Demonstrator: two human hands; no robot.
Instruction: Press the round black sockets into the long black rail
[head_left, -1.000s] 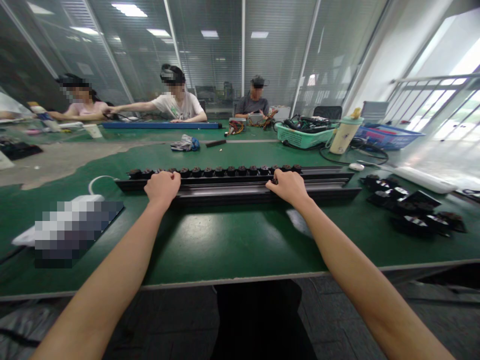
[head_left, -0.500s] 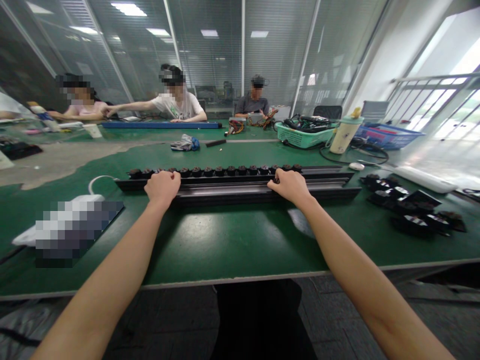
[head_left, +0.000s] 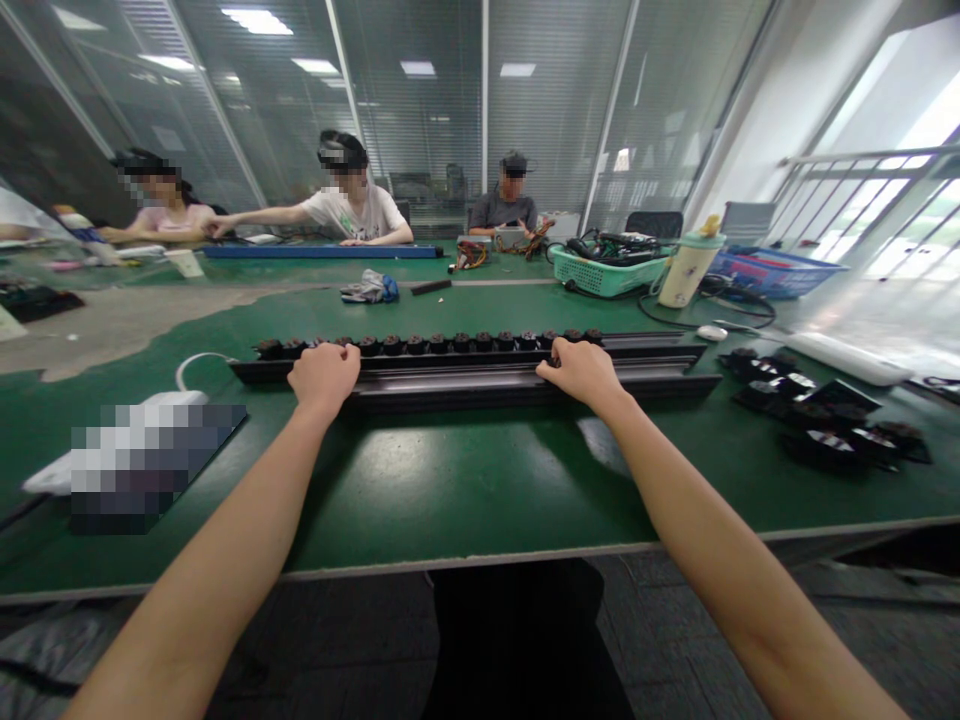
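A long black channel (head_left: 450, 380) with a shiny grey inner strip lies crosswise on the green table. Towards its left end, my left hand (head_left: 325, 378) is closed over the rear edge, fingers curled down out of sight. My right hand (head_left: 583, 372) grips the same channel right of the middle, thumb and fingers pinched at the edge. Just behind the channel runs a row of several small round black parts with brownish tops (head_left: 461, 342). They appear to sit along a second black rail (head_left: 645, 338), which shows at the right.
A white power strip (head_left: 161, 400) lies at left, beside a blurred-out patch. Black parts in a heap (head_left: 825, 410) are at right. Farther back are a grey-blue cloth (head_left: 371, 287), a green basket (head_left: 600, 272), a cream tumbler (head_left: 686, 270) and a blue basket (head_left: 780, 275). Several people sit across the table.
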